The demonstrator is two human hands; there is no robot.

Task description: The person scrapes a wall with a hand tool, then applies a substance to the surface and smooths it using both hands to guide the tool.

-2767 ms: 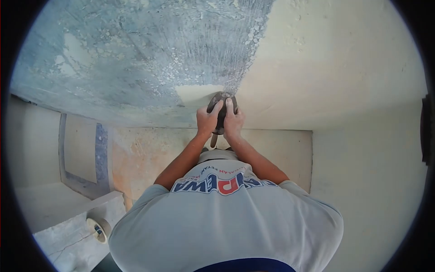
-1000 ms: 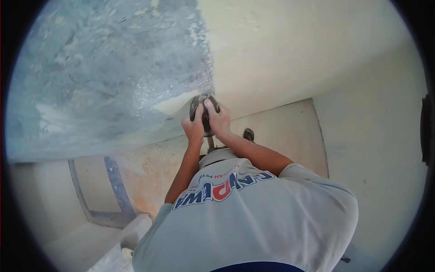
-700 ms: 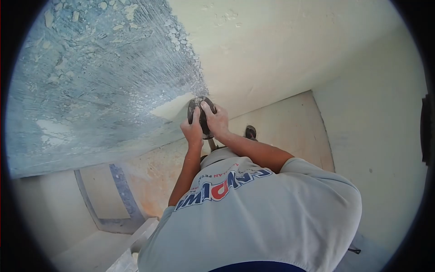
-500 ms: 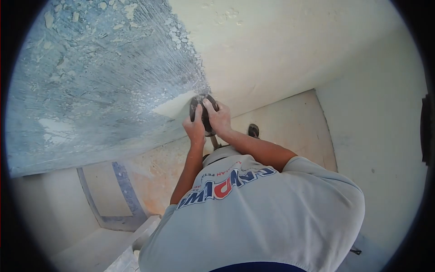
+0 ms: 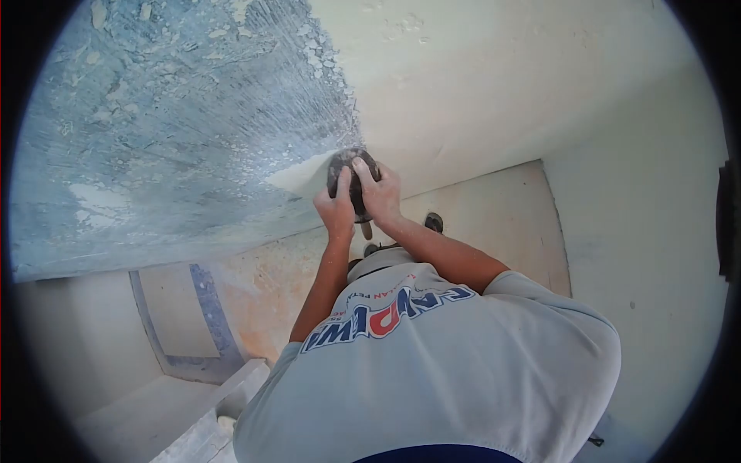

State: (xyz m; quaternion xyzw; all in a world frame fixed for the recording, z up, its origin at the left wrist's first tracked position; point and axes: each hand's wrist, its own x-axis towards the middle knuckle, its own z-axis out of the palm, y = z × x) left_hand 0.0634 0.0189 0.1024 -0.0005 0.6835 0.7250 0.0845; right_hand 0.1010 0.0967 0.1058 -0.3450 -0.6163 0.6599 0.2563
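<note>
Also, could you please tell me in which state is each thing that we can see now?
Dark tool: held in both hands, smudged with pale residue.
Left hand: closed on the tool.
Right hand: closed on the tool.
Blue wall area: rough, patchy.
Cream wall area: mostly smooth.
Floor: stained orange in places.
Shirt: worn, creased.

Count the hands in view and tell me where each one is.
2: the left hand grips the left side of the dark tool, the right hand its right side.
</note>
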